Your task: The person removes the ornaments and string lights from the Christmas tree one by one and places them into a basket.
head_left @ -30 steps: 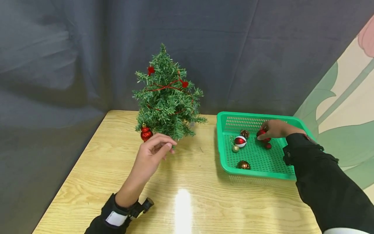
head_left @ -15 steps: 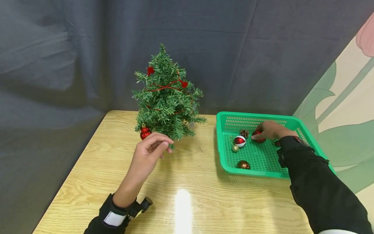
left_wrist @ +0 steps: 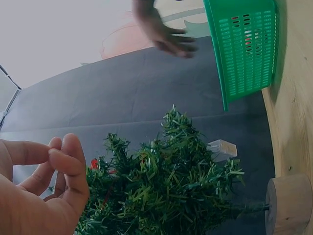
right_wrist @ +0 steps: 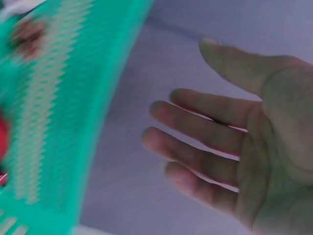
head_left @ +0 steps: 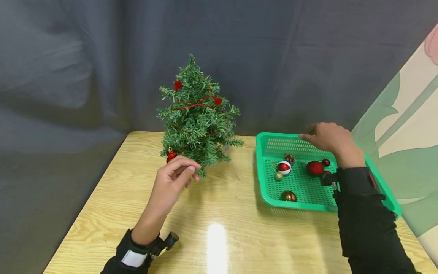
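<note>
My right hand point(head_left: 333, 140) is raised over the far right of a green basket point(head_left: 259, 167). The right wrist view shows its fingers point(right_wrist: 200, 115) spread and nothing in the palm. Below it lies a textured red ball ornament point(head_left: 314, 168), with a small dark red one point(head_left: 326, 162) beside it. My left hand point(head_left: 173, 180) hovers before the small Christmas tree point(head_left: 198, 118), fingers loosely curled, thumb close to the index fingertip, no object showing between them. A ribbed red ornament point(head_left: 171, 156) at the tree's lower left is partly hidden behind this hand.
Also in the basket are a red-and-white ball point(head_left: 284, 167), a small gold ball point(head_left: 278, 176), a pine cone point(head_left: 289, 158) and a brown ball point(head_left: 289, 196). Red garland point(head_left: 196, 104) winds round the tree. A wooden base point(left_wrist: 291, 203) carries it. Grey cloth point(head_left: 256, 76) hangs behind.
My right hand has moved off the red ball, rising out of the basket toward its far side. The ball stays inside, shifted from its first spot. The left hand has barely moved.
</note>
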Demonstrator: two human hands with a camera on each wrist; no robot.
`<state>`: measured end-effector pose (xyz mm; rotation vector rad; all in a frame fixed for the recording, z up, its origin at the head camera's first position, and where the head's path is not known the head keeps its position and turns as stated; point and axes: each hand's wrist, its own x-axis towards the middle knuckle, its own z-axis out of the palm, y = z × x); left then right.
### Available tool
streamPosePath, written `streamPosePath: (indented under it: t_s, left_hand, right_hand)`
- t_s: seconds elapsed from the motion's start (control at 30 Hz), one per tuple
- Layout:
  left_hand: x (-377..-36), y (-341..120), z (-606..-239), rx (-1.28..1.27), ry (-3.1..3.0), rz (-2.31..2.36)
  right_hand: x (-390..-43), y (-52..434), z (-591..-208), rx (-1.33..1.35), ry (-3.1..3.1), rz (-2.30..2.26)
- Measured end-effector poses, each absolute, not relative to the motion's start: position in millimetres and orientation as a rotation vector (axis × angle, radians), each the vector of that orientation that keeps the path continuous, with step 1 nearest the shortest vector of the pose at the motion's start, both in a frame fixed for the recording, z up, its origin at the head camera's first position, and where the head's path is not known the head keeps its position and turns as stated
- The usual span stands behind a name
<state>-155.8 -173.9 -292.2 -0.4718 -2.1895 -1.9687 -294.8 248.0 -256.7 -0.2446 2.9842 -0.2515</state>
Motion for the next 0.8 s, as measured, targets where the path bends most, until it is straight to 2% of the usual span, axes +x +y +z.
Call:
streamPosePath:
  t_s: [0.17,0.37,0.5,0.63,0.8]
  left_hand:
    - [-156,-180,-290,-0.464,-2.183,-1.954]
    - [-159,-185,-284,-0.373,-2.131,-1.963]
    - [-160,-187,-283,-0.264,-2.045,-1.998]
    - [-161,-188,-284,-0.129,-1.966,-2.0]
    - [-169,-196,-287,0.109,-1.976,-1.875]
  right_hand:
    - [-250,203,-239,-0.316,3.232,-0.81]
    - [-208,150,-254,-0.725,3.083,-1.696]
    - [-188,132,-268,-0.96,2.812,-2.01]
    - [-178,132,-275,-1.064,2.574,-2.244]
    - [-176,138,-276,-0.97,2.476,-2.339]
